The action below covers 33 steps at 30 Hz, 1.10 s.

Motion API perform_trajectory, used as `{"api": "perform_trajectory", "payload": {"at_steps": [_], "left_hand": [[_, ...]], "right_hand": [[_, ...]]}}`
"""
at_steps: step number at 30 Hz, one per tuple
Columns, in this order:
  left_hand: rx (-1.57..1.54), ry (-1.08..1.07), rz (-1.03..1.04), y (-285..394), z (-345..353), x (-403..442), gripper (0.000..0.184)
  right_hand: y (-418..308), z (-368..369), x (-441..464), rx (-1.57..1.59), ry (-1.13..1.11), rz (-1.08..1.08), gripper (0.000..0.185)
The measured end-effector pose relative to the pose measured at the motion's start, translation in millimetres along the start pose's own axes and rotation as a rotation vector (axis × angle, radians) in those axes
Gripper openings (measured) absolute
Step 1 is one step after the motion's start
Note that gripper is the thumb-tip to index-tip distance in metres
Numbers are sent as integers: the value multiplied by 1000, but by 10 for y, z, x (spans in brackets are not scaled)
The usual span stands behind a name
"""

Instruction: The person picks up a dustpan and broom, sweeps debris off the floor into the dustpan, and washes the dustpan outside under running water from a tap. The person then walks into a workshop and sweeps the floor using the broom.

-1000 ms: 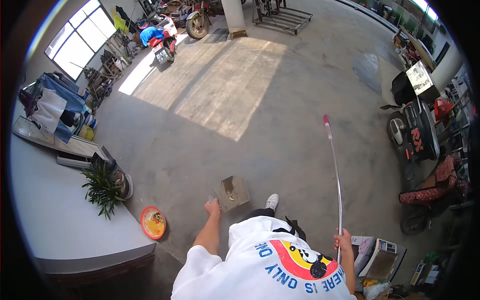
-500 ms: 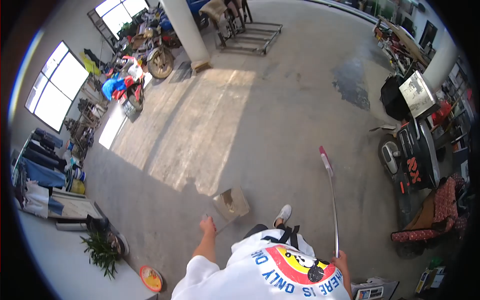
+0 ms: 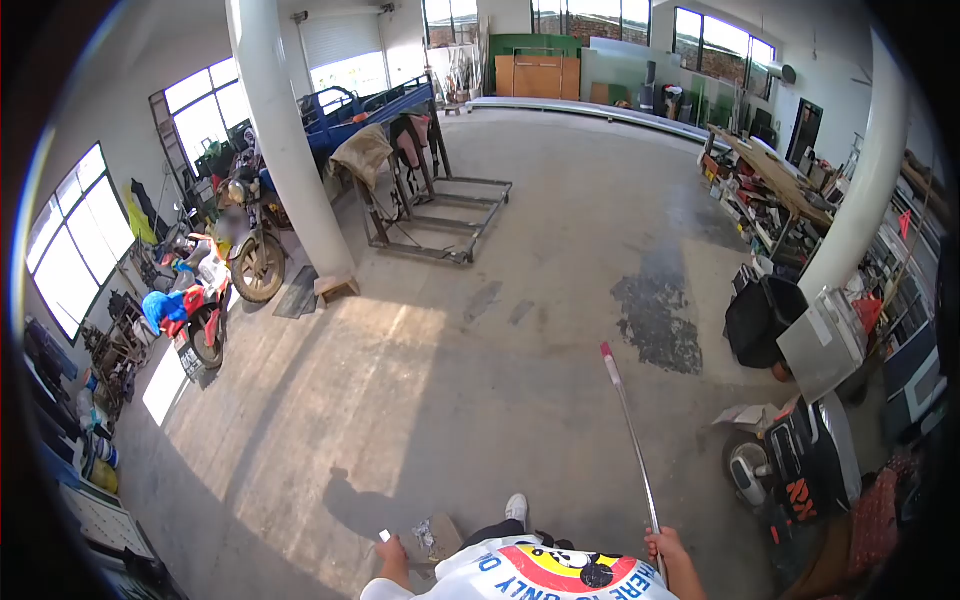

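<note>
My left hand is low in the view, fingers closed around the handle of a dustpan; a small white end of the handle pokes out past the fingers. Grey debris shows in the pan, and my body partly hides it. On the other side, my right hand grips a long metal pole with a pink end, which points forward and up. The pole's lower end is hidden beyond the hand.
A scooter stands on the right, by a white pillar. Motorbikes line the left, near another pillar. Ahead is a metal frame. My shoe is on the concrete floor.
My view has tilted up, showing the far wall and windows. The dustpan and both hands now sit lower in view. Both hands keep their holds.
</note>
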<state>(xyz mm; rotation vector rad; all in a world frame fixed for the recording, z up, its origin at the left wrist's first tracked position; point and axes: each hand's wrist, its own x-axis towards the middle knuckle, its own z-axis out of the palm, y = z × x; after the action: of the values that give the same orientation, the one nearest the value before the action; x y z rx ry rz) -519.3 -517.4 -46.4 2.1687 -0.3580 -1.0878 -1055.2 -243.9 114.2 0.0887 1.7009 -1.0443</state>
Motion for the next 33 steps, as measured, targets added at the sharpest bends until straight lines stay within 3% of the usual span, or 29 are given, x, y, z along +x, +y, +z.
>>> {"api": "perform_trajectory", "payload": {"at_steps": [4, 6, 8, 16, 22, 26, 31, 33], "left_hand": [[-11, -53, -51, 921, 1217, -254, 14], [-5, -71, -32, 1359, 1815, -180, 14], [-16, -76, 5, 1765, 2537, -44, 12], [-136, -101, 68, 3074, 5103, 55, 11], [-161, -57, 68, 4737, 7031, -310, 15], [-140, -31, 98, 5232, 8419, -147, 19], [-96, -9, 87, 6115, 10170, 356, 20], [-109, -47, 104, 6579, 10889, 172, 19]], "right_hand": [[-1056, -55, 679, -273, 148, -4, 14], [-1331, -219, 1192, -565, 85, -67, 16], [-1863, -84, 1457, -650, 139, -102, 16], [-4422, 195, 3486, -557, 77, -193, 17], [-6835, 505, 5497, -213, -127, -145, 18], [-8375, 851, 6853, -82, -200, -164, 17], [-9948, 1080, 7922, -67, -142, -141, 19], [-10580, 916, 8175, -191, -69, -200, 17]]}}
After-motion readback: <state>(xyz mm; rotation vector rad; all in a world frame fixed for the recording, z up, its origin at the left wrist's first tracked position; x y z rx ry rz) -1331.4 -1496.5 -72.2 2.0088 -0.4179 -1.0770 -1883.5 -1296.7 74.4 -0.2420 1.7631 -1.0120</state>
